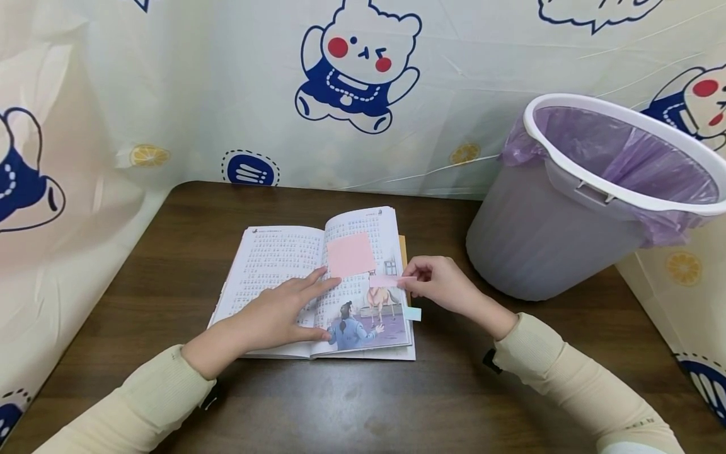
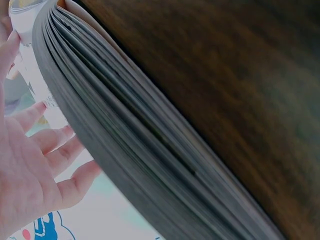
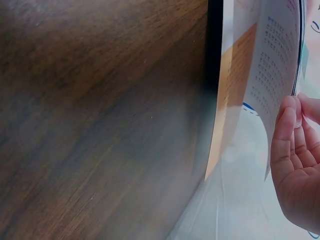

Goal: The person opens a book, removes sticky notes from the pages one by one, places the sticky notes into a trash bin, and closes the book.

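1. White-paged open paper book (image 1: 283,246) lies on the dark brown wooden table (image 1: 351,410), under my left hand (image 1: 278,309), fingers spread
2. My right hand (image 1: 445,284) pinches a narrow pink paper strip (image 1: 383,281) at the right page's edge
3. Square pink paper note (image 1: 351,254) lies just beside my left fingertips

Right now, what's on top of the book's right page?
A pink note, a pink strip pinched by the right hand, and fingertips of the left hand; a blue tab juts from the edge. What they cover is hidden.
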`<state>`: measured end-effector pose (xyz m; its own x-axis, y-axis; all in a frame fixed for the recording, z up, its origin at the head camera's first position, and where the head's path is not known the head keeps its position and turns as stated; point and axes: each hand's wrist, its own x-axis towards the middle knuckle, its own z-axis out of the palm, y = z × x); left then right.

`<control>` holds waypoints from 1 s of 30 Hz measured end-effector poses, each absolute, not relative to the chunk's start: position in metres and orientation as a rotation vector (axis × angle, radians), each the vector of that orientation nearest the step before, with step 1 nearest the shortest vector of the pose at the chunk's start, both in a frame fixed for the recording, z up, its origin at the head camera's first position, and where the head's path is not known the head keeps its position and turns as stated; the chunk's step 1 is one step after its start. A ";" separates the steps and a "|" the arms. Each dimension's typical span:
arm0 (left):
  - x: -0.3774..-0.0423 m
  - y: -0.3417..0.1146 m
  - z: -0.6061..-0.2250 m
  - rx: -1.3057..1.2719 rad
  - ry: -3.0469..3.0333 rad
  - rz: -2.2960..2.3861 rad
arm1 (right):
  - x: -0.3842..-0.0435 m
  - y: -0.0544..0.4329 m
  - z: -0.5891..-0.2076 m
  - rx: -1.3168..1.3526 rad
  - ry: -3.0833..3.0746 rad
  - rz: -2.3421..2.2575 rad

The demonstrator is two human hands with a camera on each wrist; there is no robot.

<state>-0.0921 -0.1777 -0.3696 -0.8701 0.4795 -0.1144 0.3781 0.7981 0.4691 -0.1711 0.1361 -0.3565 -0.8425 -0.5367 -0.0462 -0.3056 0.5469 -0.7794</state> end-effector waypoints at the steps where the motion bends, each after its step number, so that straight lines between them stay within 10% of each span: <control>1: -0.092 -0.178 -0.370 0.668 2.758 0.649 | -0.171 0.136 -0.356 -0.700 2.506 -1.182; 30: -0.092 -0.178 -0.372 0.671 2.762 0.646 | -0.176 0.146 -0.352 -0.712 2.483 -1.281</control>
